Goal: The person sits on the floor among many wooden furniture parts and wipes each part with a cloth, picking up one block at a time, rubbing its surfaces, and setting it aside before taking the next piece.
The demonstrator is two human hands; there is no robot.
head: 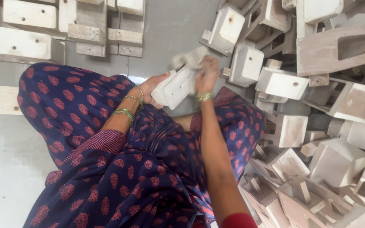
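Note:
I sit on the floor in a dark blue dress with a red print. My left hand grips the near end of a white-painted wooden block held above my knees. My right hand presses a crumpled grey cloth against the block's far end. The cloth is blurred. Green and gold bangles ring both wrists.
A big heap of white-painted wooden box pieces fills the right side, close to my right knee. More white blocks lie in rows at the top left. Grey concrete floor shows at the left.

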